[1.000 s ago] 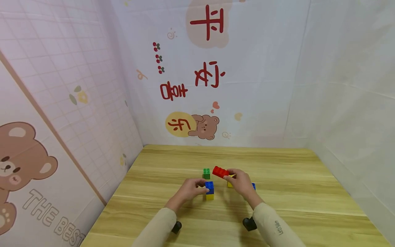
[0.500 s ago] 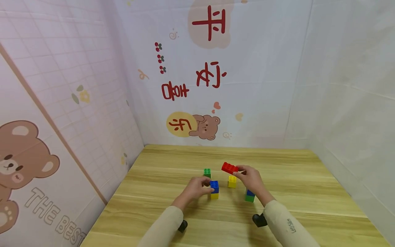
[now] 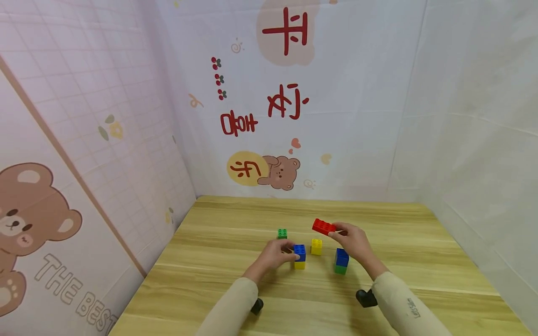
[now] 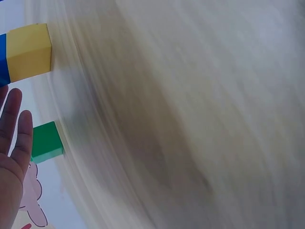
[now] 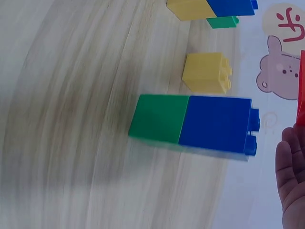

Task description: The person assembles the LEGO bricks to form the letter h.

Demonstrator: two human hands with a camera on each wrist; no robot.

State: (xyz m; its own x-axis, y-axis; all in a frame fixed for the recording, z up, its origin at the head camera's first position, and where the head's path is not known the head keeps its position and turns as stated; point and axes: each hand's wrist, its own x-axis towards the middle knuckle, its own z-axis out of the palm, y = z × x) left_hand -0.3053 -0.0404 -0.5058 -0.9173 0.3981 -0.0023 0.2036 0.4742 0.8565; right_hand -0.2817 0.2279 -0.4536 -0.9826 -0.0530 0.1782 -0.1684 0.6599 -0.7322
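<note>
My right hand pinches a red toy brick at its right end, raised over the back of the table. My left hand holds a blue brick between thumb and fingers, and a yellow brick is joined beneath it. A second stack, a blue brick on a green brick, stands upright just in front of the right hand. Between the two stacks and farther back sits a single yellow brick. Behind the left fingers is a single green brick, partly hidden.
The wooden table meets a printed cloth wall at its back, with more cloth on both sides. Black pieces of the wrist cameras hang below the sleeves.
The red brick in my right hand has moved right and slightly up. My left hand has shifted right with the blue-and-yellow stack. The blue-on-green stack has come into full view.
</note>
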